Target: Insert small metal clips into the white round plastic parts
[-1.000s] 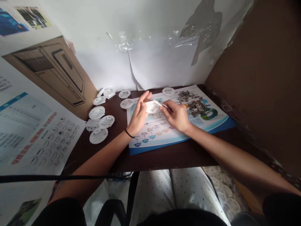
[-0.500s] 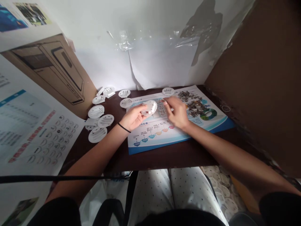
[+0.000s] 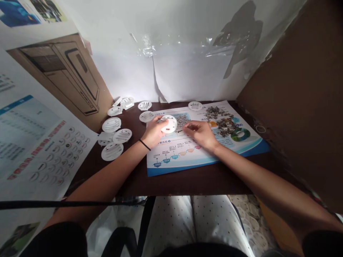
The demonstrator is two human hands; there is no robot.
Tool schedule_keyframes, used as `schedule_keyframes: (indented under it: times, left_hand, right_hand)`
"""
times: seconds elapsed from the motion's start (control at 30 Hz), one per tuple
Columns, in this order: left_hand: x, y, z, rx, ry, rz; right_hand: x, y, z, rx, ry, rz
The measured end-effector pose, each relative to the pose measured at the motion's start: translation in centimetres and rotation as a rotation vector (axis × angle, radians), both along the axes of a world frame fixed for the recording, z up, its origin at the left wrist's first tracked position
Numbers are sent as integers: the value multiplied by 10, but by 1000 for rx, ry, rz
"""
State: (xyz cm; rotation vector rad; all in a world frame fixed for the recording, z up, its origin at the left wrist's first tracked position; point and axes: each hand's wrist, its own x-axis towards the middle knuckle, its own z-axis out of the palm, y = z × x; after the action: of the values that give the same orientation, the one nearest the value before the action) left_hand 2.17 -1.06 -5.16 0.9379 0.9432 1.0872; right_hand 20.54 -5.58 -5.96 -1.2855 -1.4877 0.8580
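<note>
My left hand (image 3: 152, 133) grips a round white plastic disc (image 3: 170, 123) by its left edge, thumb on top. The disc has small slots and a reddish spot, and its flat face is turned up. Just right of it, my right hand (image 3: 203, 136) is closed in a pinch at the edge of a pile of tiny silvery parts (image 3: 182, 120). Whatever may be between those fingertips is too small to make out. Beyond this hand lie two heaps of small metal pieces, a back heap (image 3: 213, 112) and a front heap (image 3: 227, 127).
A printed sheet (image 3: 184, 162) lies under the parts on the dark table (image 3: 187, 184). Several white discs (image 3: 112, 151) are spread at the left, with one more disc (image 3: 195, 105) at the back. A cardboard box (image 3: 61, 76) and a brown panel (image 3: 292, 107) flank the table.
The disc in my left hand has turned, so its flat face shows more. My right hand has come down slightly towards the silvery parts. The whole view has shifted a little.
</note>
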Motion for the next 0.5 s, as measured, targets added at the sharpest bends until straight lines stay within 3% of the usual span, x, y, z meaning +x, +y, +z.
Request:
schedule_keyframes:
  times: [0.13, 0.33, 0.4, 0.5]
  left_hand:
    - [3, -5, -1, 35, 44, 25]
    - [5, -10, 4, 49, 212, 47]
    - [5, -11, 5, 63, 251, 44]
    - [5, -11, 4, 107, 266, 37]
  right_hand:
    - [3, -5, 5, 29, -248, 60]
    - [4, -12, 4, 120, -900, 65]
    - [5, -9, 1, 148, -942, 67]
    - [10, -2, -4, 217, -819, 71]
